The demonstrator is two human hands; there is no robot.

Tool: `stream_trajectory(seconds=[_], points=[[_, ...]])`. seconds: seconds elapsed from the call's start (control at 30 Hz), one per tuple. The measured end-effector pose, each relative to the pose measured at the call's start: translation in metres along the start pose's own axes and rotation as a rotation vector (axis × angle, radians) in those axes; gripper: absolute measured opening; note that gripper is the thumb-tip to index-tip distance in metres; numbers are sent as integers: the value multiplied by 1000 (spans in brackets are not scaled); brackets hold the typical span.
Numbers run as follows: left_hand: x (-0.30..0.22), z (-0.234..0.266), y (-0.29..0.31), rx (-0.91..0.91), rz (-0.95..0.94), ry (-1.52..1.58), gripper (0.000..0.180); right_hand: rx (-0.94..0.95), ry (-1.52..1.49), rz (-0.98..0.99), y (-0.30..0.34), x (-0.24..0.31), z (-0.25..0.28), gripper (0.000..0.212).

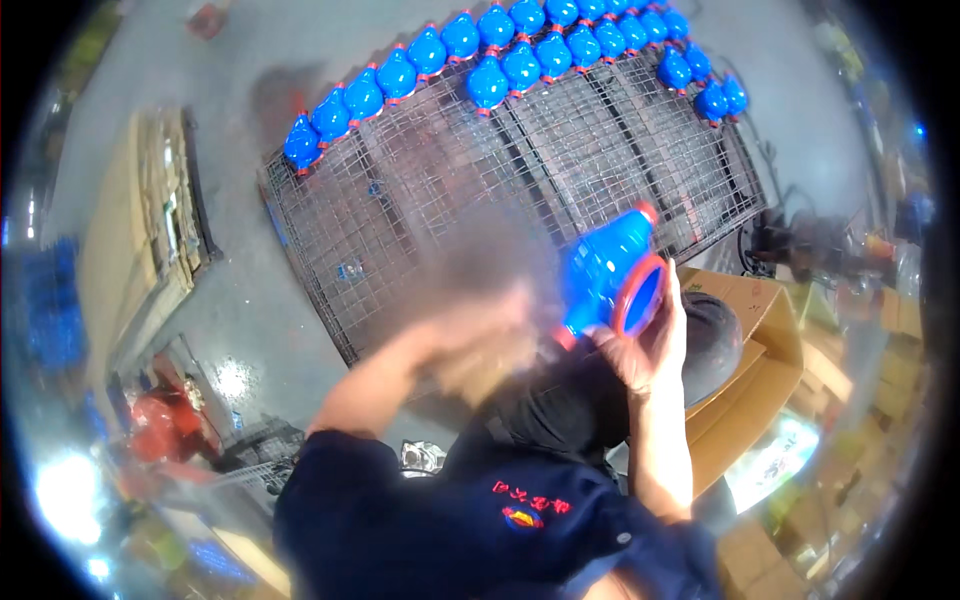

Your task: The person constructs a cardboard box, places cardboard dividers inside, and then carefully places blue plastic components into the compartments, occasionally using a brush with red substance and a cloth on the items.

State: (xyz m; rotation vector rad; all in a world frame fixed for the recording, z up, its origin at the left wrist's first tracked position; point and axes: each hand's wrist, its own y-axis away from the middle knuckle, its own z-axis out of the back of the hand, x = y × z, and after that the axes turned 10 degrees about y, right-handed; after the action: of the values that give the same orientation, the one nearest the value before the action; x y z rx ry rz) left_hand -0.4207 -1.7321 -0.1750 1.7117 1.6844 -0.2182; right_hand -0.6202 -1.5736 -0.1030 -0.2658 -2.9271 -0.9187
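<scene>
My right hand (645,345) grips a glossy blue bulb-shaped hollow part (605,265) with red ends. Its round, red-rimmed opening faces right, beside my fingers, and the part is held at a tilt. To its left, my left hand (490,315) is smeared by motion, so its fingers cannot be made out. A grey-brown blur surrounds that hand, and I cannot tell whether it holds anything. Beyond both hands, rows of similar blue parts (427,52) with red ends stand along the far side of a wire mesh rack (400,190).
An open cardboard box (745,400) stands right of my knee. Stacked flat cardboard (165,210) lies at the left on the grey floor (245,230). A red object (170,425) is at the lower left. Dark equipment (810,245) sits past the rack's right end.
</scene>
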Motion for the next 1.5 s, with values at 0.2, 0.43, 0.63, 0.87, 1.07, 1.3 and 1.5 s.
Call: stream_trajectory(seconds=[0.2, 0.43, 0.63, 0.87, 1.07, 1.3, 1.5], points=[[-71, 327, -10, -1202, -303, 0, 48, 34, 277, 330, 61, 9, -5, 68], [-118, 513, -13, -1251, -113, -651, 50, -252, 637, 699, 152, 57, 14, 81], [-106, 511, -22, -1279, -31, -830, 53, -382, 501, 750, 160, 49, 57, 82], [-1, 455, 36, -1215, 63, -830, 56, -399, 305, 741, 164, 49, 86, 79], [155, 343, 70, -956, 193, -580, 59, -352, 123, 684, 185, 55, 109, 73], [130, 49, 27, -825, 159, -211, 30, -106, -59, 783, 209, 83, 143, 62], [84, -36, 39, 139, 70, 416, 42, -309, 582, 919, 239, 140, 171, 58]])
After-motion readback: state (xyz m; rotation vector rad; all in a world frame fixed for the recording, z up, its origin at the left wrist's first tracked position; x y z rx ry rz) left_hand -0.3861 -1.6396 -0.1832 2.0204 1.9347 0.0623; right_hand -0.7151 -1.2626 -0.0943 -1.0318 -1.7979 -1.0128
